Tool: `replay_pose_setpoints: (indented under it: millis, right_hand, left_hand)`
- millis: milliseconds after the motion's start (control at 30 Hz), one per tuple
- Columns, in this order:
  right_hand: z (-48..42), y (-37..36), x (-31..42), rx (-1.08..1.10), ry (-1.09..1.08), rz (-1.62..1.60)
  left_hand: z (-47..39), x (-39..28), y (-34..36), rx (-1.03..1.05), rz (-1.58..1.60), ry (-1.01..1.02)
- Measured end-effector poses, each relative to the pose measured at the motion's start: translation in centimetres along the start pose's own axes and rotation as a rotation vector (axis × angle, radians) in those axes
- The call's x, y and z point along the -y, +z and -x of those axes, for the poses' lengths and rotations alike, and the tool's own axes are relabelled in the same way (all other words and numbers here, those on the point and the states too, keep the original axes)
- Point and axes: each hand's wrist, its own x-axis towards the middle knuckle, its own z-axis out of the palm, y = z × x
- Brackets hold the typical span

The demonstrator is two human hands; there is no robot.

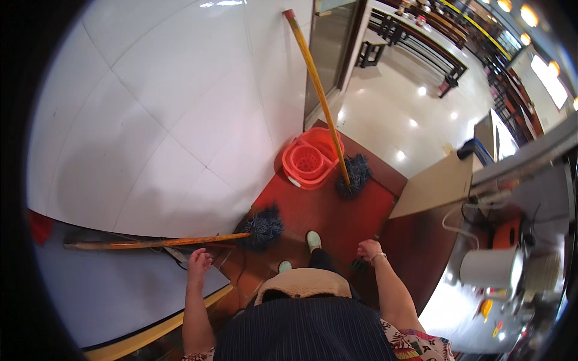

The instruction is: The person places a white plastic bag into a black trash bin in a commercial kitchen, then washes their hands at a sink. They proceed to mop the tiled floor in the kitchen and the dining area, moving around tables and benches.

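Observation:
My left hand [199, 262], fingers loosely curled, hangs in the air just below the wooden handle of a mop [180, 242]; it holds nothing. That mop's dark string head [263, 228] lies by the foot of the white tiled wall. My right hand [370, 250], with a bracelet at the wrist, is raised on the right side, fingers bent and nothing visible in them. Ahead on the red floor stands a red plastic mop bucket [311, 158] with a wringer basket. A second mop [316, 76] leans beside it, its dark head [354, 177] on the floor.
A white tiled wall [180, 113] rises at the left, above a grey-blue surface [135, 289] with a yellow edge. A doorway step [375, 162] leads to a pale tiled floor with long tables [420, 27]. On the right, a metal counter [451, 293] holds a white container [490, 268].

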Motion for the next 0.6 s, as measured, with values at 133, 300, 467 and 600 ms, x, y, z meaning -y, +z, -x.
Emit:
replay_pose_setpoints:
  millis: [133,300,467,600]
  right_hand:
    - [-8.6,0.7,11.3,-0.193,-0.549,0.316]
    - [-18.6,1.4,27.8,-0.165,-0.855,0.126]
    - [-16.9,5.3,45.1,-0.093,-1.064,0.227]
    - [-20.1,6.5,52.8,-0.17,-1.117,0.13]
  left_hand:
    - [1.3,4.7,-1.3,-0.012,-0.182,0.131]
    - [9.7,14.9,2.1,-0.154,-0.021,-0.289]
    - [19.4,17.3,5.4,-0.248,0.095,-0.633]
    - [20.6,16.2,7.9,-0.274,0.15,-0.68]
